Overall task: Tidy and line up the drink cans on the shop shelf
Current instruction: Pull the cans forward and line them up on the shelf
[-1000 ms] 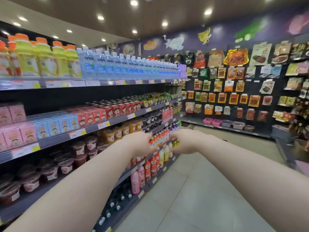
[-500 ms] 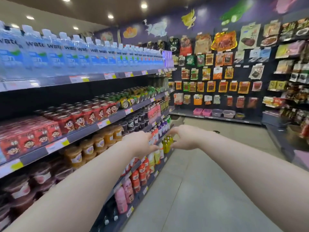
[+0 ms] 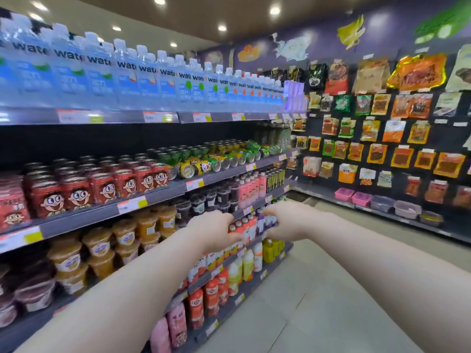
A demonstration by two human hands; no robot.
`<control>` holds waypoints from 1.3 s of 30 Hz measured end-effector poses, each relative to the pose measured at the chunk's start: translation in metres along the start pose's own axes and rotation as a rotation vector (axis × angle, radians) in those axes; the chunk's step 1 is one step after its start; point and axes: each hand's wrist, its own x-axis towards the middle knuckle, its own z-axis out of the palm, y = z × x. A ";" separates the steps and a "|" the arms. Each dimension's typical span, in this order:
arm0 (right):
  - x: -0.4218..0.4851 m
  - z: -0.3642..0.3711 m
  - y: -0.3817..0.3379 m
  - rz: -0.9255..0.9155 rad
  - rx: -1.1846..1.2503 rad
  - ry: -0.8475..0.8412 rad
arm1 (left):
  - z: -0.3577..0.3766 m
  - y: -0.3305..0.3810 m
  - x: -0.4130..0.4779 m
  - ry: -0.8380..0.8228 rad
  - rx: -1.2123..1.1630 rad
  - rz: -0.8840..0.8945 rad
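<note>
Red drink cans [image 3: 127,183] with a cartoon face stand upright in rows on the second shelf [image 3: 163,197] at the left. Farther along the same shelf, several green and yellow cans [image 3: 219,163] lie on their sides in a loose jumble, with upright dark green cans [image 3: 178,154] behind them. My left hand [image 3: 214,230] and my right hand [image 3: 288,220] are stretched out in front of me, lower than the cans and apart from them. Both hold nothing, with fingers loosely curled.
Water bottles [image 3: 153,77] fill the top shelf. Orange jelly cups [image 3: 102,248], dark cups [image 3: 209,200] and small bottles [image 3: 244,230] sit on lower shelves. Hanging snack packets [image 3: 382,128] and plastic tubs [image 3: 382,202] line the far wall. A tiled aisle floor [image 3: 305,289] runs to the right.
The view has advanced along the aisle: the yellow juice bottles have left the frame and the red and toppled green cans are closer. Both hands stay out in front, holding nothing.
</note>
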 end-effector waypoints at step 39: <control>0.593 0.005 -0.018 -0.884 0.143 0.109 | 0.014 -0.270 0.363 0.200 0.166 -0.673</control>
